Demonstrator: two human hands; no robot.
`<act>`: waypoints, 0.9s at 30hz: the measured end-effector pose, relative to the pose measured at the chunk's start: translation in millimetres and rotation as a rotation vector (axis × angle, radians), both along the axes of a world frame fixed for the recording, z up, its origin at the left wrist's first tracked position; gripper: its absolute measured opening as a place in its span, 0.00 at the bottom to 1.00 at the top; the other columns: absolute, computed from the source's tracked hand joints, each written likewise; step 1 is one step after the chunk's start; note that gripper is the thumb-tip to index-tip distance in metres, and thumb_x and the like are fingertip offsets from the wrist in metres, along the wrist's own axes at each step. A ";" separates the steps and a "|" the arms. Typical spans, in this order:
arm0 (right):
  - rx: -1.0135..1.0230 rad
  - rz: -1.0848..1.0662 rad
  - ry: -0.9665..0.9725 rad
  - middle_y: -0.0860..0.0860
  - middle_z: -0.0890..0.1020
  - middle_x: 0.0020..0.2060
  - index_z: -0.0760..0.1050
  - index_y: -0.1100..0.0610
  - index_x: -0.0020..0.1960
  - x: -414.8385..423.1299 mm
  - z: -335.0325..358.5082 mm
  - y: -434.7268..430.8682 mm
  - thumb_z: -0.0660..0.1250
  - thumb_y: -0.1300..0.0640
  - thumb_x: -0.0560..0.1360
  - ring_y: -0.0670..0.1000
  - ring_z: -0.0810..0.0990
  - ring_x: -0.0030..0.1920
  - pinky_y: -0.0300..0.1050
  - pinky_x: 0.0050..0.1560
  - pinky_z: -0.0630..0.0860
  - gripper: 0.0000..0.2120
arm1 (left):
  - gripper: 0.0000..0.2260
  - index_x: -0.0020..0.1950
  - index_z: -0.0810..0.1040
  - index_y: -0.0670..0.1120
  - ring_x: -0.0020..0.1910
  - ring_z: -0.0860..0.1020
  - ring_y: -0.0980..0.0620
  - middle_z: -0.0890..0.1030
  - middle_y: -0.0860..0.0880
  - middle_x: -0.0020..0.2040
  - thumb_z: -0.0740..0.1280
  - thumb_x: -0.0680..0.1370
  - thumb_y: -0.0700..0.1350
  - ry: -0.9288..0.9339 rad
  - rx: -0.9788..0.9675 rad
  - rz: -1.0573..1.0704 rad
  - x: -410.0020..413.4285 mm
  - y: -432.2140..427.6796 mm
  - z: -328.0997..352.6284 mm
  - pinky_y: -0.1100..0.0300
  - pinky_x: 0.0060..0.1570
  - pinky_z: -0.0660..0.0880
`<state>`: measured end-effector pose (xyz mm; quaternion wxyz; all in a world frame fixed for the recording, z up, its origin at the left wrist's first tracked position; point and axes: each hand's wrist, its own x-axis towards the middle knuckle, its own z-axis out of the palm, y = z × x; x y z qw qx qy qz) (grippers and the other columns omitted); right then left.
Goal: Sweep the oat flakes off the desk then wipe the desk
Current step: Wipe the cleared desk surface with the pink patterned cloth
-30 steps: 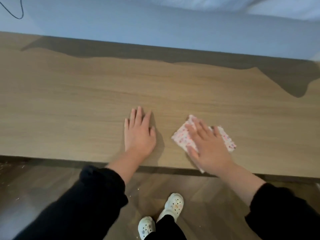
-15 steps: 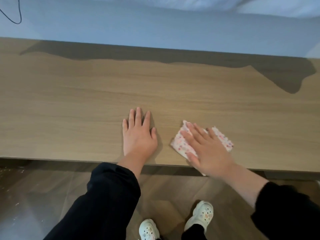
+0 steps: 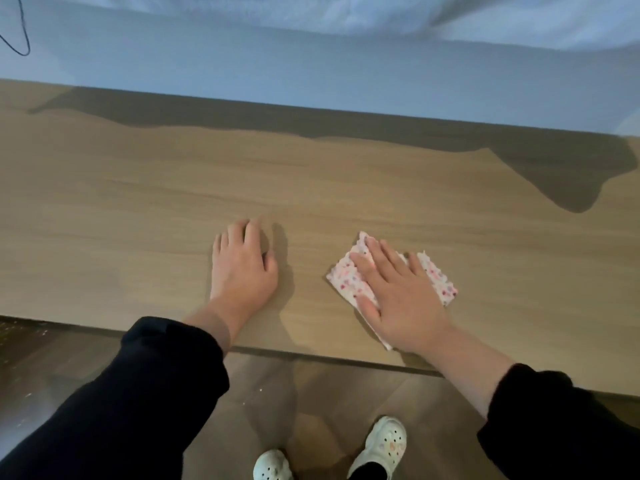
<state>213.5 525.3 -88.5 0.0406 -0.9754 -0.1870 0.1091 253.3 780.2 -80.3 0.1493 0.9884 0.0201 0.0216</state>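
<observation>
Where right hand (image 3: 398,299) presses flat, fingers straight, nothing clasped: one rectangular cloth (image 3: 438,284), white with pink speckle, wavy edge, at near edge of desk (image 3: 138,202), right of centre. Left hand (image 3: 242,268) rests on smooth wood-grain top, fingers loosely bent, grasping nothing. Two black sleeves (image 3: 138,393); two white perforated clogs (image 3: 384,441).

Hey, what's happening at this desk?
A person in black sleeves stands at the light wooden desk. The right hand presses flat on a white cloth with pink dots near the front edge; the left hand rests on the wood beside it. No flakes show on the desk; a few pale specks lie on the floor.
</observation>
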 end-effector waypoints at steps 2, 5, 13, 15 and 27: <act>-0.037 -0.126 -0.005 0.52 0.48 0.79 0.49 0.49 0.80 28.0 -2.2 -32.2 0.40 0.39 0.77 0.53 0.47 0.79 0.61 0.75 0.50 0.33 | 0.28 0.75 0.62 0.43 0.71 0.62 0.37 0.63 0.37 0.73 0.62 0.75 0.45 0.011 -0.006 -0.067 6.0 -24.0 0.5 0.40 0.71 0.58; -0.028 -0.289 -0.013 0.52 0.46 0.79 0.47 0.50 0.80 90.4 -2.5 -59.0 0.41 0.41 0.78 0.54 0.45 0.79 0.61 0.75 0.47 0.32 | 0.31 0.79 0.51 0.50 0.78 0.45 0.46 0.47 0.45 0.80 0.59 0.78 0.49 0.082 0.002 -0.055 23.2 -68.5 -1.9 0.40 0.74 0.44; -0.042 -0.025 -0.012 0.52 0.49 0.79 0.50 0.50 0.79 94.3 1.6 -113.7 0.39 0.40 0.78 0.54 0.50 0.78 0.61 0.74 0.53 0.32 | 0.30 0.79 0.43 0.56 0.78 0.39 0.45 0.42 0.46 0.80 0.46 0.79 0.64 0.190 0.151 0.074 57.7 -121.4 -17.1 0.36 0.72 0.44; -0.079 -0.127 -0.005 0.52 0.44 0.79 0.46 0.50 0.80 116.5 3.4 -137.8 0.36 0.39 0.76 0.53 0.46 0.79 0.59 0.75 0.49 0.34 | 0.30 0.79 0.43 0.56 0.77 0.38 0.45 0.41 0.46 0.79 0.45 0.78 0.64 0.195 0.155 0.066 55.7 -121.9 -16.2 0.36 0.72 0.44; -0.043 -0.026 -0.021 0.53 0.45 0.79 0.46 0.53 0.80 194.2 1.9 -43.1 0.44 0.45 0.81 0.54 0.43 0.79 0.60 0.76 0.44 0.29 | 0.31 0.79 0.46 0.56 0.77 0.38 0.47 0.42 0.47 0.80 0.48 0.78 0.64 0.206 0.152 0.096 56.1 -124.5 -9.2 0.37 0.73 0.43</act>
